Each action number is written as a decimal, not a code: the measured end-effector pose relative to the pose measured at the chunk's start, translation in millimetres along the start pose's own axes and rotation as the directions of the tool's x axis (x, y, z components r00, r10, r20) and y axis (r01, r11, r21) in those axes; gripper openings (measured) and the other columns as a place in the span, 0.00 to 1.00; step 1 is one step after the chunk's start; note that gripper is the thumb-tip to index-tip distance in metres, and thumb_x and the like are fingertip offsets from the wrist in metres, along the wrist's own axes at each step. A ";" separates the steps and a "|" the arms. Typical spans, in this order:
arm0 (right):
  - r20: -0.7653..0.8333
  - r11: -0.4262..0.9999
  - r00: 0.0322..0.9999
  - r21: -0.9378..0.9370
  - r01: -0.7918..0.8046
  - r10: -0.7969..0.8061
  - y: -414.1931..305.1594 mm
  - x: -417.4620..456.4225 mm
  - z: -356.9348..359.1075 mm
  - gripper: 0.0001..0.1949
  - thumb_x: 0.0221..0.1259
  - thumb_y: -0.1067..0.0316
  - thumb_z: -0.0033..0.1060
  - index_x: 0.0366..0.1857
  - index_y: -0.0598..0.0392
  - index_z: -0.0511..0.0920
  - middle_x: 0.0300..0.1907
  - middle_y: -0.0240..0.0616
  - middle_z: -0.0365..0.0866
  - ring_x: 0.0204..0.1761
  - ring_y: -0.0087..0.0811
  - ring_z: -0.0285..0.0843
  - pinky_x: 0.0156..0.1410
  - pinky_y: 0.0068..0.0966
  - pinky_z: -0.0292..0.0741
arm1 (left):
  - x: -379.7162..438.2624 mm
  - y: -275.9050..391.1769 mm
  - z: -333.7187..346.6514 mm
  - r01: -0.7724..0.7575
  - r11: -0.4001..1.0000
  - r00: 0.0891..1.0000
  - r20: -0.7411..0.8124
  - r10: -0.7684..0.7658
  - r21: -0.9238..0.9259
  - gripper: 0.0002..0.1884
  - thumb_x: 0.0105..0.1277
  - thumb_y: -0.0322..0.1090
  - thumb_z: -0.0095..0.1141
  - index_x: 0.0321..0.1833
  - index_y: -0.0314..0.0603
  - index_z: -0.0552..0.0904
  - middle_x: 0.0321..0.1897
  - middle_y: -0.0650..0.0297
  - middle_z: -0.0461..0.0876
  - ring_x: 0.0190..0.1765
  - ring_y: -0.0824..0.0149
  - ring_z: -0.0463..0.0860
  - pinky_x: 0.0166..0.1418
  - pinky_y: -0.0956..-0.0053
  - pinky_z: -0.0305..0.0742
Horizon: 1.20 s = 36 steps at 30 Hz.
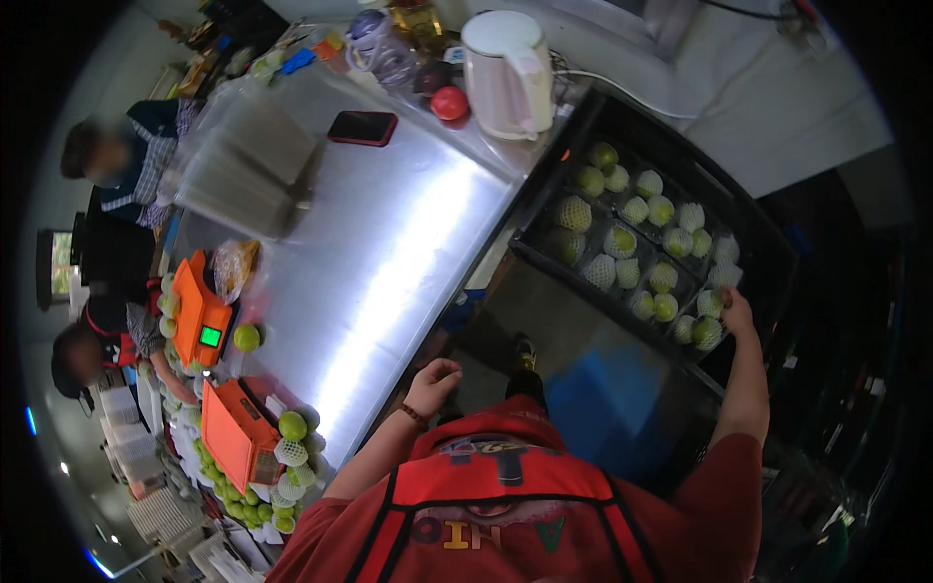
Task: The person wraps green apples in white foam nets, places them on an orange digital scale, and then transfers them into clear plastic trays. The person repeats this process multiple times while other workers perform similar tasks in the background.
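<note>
My right hand (736,310) reaches into a black plastic crate (619,310) and touches the side of a clear pack of green fruit in white foam nets (708,302); whether its fingers grip the pack cannot be told. Several similar packs of netted green fruit (662,278) lie in rows in the crate. My left hand (432,386), with a beaded bracelet at the wrist, hangs in front of my red apron (503,474) near the edge of the metal table (386,270). Its fingers are curled, and no object shows in it.
An electric kettle (506,76), a red round fruit (449,103) and a phone (362,128) stand or lie on the table. Stacked clear trays (244,157), orange scales (200,310) and loose green fruit (293,426) are further left. Two people are at the table's far side.
</note>
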State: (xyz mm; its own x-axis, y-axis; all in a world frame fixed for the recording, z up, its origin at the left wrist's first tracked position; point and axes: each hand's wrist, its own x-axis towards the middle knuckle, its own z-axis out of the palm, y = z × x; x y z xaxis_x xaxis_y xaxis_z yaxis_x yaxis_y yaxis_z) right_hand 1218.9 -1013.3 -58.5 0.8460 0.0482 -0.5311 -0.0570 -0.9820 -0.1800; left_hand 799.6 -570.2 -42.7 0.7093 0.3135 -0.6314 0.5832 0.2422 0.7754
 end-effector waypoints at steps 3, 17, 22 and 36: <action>-0.069 0.989 0.995 -0.136 0.065 -0.075 20.0 4.5 5.5 0.27 0.44 0.81 0.54 0.53 0.44 0.74 0.47 0.40 0.79 0.56 0.42 0.72 0.57 0.36 0.71 | 15.2 21.0 19.8 -0.105 0.990 0.994 0.043 0.101 0.091 0.09 0.62 0.30 0.57 0.45 0.36 0.77 0.38 0.67 0.79 0.44 0.75 0.76 0.51 0.79 0.71; -0.090 0.920 0.919 0.129 -0.371 0.383 126.5 77.7 113.8 0.40 0.47 0.47 0.63 0.65 0.55 0.61 0.62 0.54 0.66 0.62 0.50 0.65 0.62 0.41 0.67 | 29.7 25.2 41.9 -0.075 0.956 0.989 0.141 0.036 0.283 0.09 0.62 0.31 0.58 0.44 0.40 0.77 0.31 0.67 0.79 0.35 0.76 0.76 0.39 0.79 0.73; -0.333 0.989 0.931 0.042 -0.141 0.147 3.2 28.3 70.0 0.28 0.58 0.57 0.56 0.63 0.54 0.66 0.60 0.50 0.69 0.59 0.50 0.68 0.61 0.38 0.67 | -1.1 19.9 17.9 -0.254 0.808 0.967 0.125 0.222 0.531 0.13 0.59 0.37 0.59 0.42 0.37 0.78 0.36 0.56 0.80 0.41 0.61 0.80 0.47 0.69 0.75; -0.138 0.457 0.507 0.284 0.843 -0.851 -355.5 -182.9 140.6 0.18 0.55 0.71 0.59 0.52 0.59 0.74 0.46 0.46 0.78 0.47 0.41 0.77 0.53 0.32 0.73 | -148.5 -88.2 -99.3 -0.210 0.798 0.890 -0.228 0.395 0.565 0.16 0.58 0.42 0.56 0.44 0.38 0.77 0.39 0.50 0.79 0.44 0.50 0.78 0.49 0.61 0.73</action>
State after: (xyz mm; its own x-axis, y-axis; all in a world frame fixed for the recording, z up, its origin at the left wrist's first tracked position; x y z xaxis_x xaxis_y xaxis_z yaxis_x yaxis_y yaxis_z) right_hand 1009.9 -647.3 -13.7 0.5510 0.8345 -0.0018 0.5363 -0.3557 -0.7654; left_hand 603.5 -546.9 -16.2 0.7714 0.5839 -0.2529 0.5403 -0.3912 0.7451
